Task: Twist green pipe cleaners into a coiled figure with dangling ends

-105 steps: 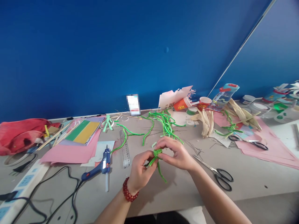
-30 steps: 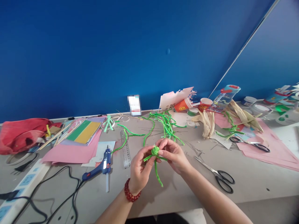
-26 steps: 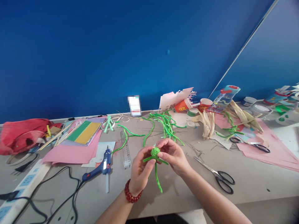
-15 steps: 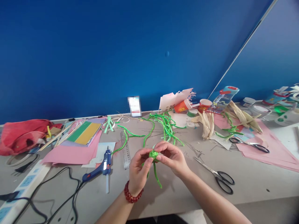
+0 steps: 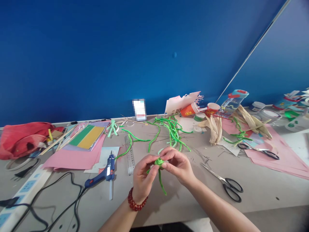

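Observation:
Both hands meet above the table's front middle, pinching a small coiled knot of green pipe cleaner (image 5: 159, 161). One green tail (image 5: 162, 184) hangs down from the knot. My left hand (image 5: 143, 178), with a red bead bracelet at the wrist, grips it from the left with curled fingers. My right hand (image 5: 178, 165) closes on it from the right, fingertips pressed on the coil. A loose heap of green pipe cleaners (image 5: 172, 129) lies just behind the hands.
A blue glue gun (image 5: 104, 173) and clear ruler (image 5: 129, 155) lie left, black-handled scissors (image 5: 227, 183) right. Pink paper (image 5: 72, 158), coloured sheets (image 5: 86, 136), a red cloth (image 5: 21, 139), a power strip (image 5: 16, 199) with cables sit left. Cups (image 5: 190, 109), corn husks (image 5: 214, 129), more scissors (image 5: 259, 150) stand behind.
The green piece has been wound from a loose loop into a tight round knot. Its side strands are tucked in, one tail still hangs. Both hands stay close together in place.

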Demonstrator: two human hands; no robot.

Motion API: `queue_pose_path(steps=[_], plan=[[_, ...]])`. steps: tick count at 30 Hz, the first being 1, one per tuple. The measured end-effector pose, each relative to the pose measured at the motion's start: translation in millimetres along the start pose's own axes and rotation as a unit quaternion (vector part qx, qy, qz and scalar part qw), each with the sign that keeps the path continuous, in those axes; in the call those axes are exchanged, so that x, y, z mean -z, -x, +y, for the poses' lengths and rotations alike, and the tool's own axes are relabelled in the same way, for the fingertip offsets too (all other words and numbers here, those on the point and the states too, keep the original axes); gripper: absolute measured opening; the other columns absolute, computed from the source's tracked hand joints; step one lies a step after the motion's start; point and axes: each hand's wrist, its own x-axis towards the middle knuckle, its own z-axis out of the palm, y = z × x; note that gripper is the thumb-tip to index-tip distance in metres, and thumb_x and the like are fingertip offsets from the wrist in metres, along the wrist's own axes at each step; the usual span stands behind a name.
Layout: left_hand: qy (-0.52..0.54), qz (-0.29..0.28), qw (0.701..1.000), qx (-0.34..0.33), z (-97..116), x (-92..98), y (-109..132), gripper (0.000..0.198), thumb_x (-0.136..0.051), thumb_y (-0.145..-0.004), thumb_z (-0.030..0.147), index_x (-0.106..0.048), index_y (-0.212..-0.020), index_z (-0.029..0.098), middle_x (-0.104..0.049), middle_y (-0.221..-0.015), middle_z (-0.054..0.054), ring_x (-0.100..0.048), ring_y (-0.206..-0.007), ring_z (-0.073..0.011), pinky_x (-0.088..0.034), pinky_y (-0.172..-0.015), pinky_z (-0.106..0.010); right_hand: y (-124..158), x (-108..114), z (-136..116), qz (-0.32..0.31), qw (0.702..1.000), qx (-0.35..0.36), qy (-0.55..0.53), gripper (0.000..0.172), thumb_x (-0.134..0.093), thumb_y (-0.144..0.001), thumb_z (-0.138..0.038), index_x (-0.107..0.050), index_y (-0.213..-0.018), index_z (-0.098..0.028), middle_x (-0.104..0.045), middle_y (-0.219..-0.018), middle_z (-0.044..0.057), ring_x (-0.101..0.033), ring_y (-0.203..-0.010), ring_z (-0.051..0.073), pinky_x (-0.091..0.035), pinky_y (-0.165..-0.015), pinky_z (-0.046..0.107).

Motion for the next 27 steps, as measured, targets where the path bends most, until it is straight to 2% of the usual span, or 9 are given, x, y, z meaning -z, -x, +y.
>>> queue_pose_path(steps=[10, 15, 19, 27], plan=[[0.068, 0.018, 0.996, 0.052, -3.1, -2.3, 1.6, 0.018, -0.069, -0.088, 0.019, -0.075, -0.104, 0.025, -0.074, -0.095, -0.004, -0.071, -0.085, -0.0144, -0.059, -0.075, -0.021, 0.2, 0.8, 0.7, 0.009, 1.000, -0.004, 0.003, 0.014, -0.081, -0.080, -0.032, -0.073, -0.087, -0.022, -0.065, -0.093, 0.006, -0.063, -0.081, 0.018, -0.055, -0.067, 0.030], [0.086, 0.021, 0.995, 0.039, -7.6, 0.1, 2.4, 0.021, -0.070, -0.087, 0.020, -0.075, -0.106, 0.028, -0.074, -0.100, -0.003, -0.071, -0.090, -0.0144, -0.059, -0.079, -0.021, -1.2, 1.5, -0.1, -0.001, 1.000, -0.002, -0.009, 0.014, -0.079, -0.082, -0.034, -0.075, -0.090, -0.023, -0.066, -0.094, 0.006, -0.064, -0.083, 0.018, -0.055, -0.071, 0.031], [0.098, -0.007, 0.995, 0.014, -9.2, 1.3, 1.4, 0.023, -0.069, -0.088, 0.016, -0.075, -0.107, 0.028, -0.074, -0.099, -0.004, -0.070, -0.094, -0.0164, -0.059, -0.081, -0.025, -1.0, 1.2, 1.4, -0.009, 0.999, 0.030, -0.009, 0.008, -0.078, -0.083, -0.029, -0.075, -0.087, -0.024, -0.067, -0.091, 0.005, -0.064, -0.084, 0.018, -0.054, -0.074, 0.030], [0.068, -0.025, 0.997, 0.010, -2.1, -0.3, -0.6, 0.020, -0.067, -0.089, 0.016, -0.075, -0.106, 0.025, -0.074, -0.097, -0.006, -0.070, -0.091, -0.0173, -0.059, -0.078, -0.026, -1.4, 4.6, -2.9, -0.019, 0.995, 0.084, 0.057, 0.006, -0.075, -0.086, -0.029, -0.075, -0.087, -0.023, -0.068, -0.089, 0.007, -0.065, -0.086, 0.019, -0.054, -0.076, 0.032]])
